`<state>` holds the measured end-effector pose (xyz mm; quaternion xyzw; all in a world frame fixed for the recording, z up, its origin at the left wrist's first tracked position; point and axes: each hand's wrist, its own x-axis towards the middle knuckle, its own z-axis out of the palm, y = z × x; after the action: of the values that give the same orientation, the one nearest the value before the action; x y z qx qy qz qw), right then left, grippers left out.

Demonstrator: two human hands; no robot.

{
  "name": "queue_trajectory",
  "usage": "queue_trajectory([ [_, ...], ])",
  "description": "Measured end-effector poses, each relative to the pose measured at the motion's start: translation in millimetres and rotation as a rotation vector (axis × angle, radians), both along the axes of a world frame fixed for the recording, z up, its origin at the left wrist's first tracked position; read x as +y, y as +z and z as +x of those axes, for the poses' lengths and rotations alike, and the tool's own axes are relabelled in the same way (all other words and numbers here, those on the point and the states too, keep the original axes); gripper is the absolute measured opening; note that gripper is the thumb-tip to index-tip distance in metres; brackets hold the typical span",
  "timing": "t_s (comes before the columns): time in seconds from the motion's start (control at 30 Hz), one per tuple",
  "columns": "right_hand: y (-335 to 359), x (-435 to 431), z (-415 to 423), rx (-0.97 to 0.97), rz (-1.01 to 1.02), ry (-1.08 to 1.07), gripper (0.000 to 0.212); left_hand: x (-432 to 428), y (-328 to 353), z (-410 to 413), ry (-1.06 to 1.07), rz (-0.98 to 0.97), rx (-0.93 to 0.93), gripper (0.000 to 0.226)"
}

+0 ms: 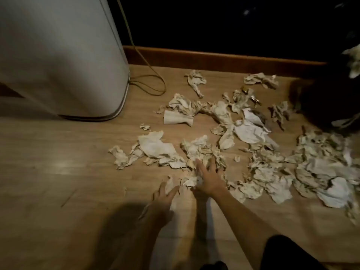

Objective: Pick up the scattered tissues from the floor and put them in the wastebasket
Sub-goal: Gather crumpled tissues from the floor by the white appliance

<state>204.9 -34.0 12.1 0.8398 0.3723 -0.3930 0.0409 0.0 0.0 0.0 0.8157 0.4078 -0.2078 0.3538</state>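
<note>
Several crumpled white tissues (pixel 251 133) lie scattered over the wooden floor (pixel 58 162), thickest at the right (pixel 321 172). My right hand (pixel 209 178) reaches forward with its fingers spread, pressing on a crumpled tissue clump (pixel 198 149) in the middle. My left hand (pixel 163 193) is lower and to the left, fingers apart, touching a small tissue (pixel 169 183) on the floor. Neither hand has closed on anything. A dark wastebasket (pixel 331 94) with a black liner stands at the far right, with tissue showing at its top (pixel 353 63).
A tall white appliance (pixel 58 55) stands at the left, with a thin cable (pixel 152 84) looping on the floor beside it. A wooden skirting board (pixel 214 57) runs along the dark back wall. My dark-clothed knee (pixel 288 254) is at the bottom right.
</note>
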Motion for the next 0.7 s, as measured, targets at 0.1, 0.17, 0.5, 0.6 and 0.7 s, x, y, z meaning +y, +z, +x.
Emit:
queue_trajectory([
  [0.1,-27,13,2,-0.034,0.0,0.031,0.099,-13,-26,3,0.068,0.128,-0.077,0.062],
  [0.17,-41,20,3,-0.126,0.043,0.031,0.085,-19,-48,4,0.107,0.252,-0.19,0.047],
  [0.5,-54,48,36,-0.233,0.508,0.067,0.017,69,-42,32,0.297,0.509,-0.49,0.032],
  [0.6,-25,87,29,-0.19,0.645,0.035,0.013,117,-12,43,0.338,0.589,-0.535,0.044],
  [0.7,-5,121,19,-0.163,0.712,0.123,0.013,155,-11,49,0.221,0.478,-0.398,0.066],
])
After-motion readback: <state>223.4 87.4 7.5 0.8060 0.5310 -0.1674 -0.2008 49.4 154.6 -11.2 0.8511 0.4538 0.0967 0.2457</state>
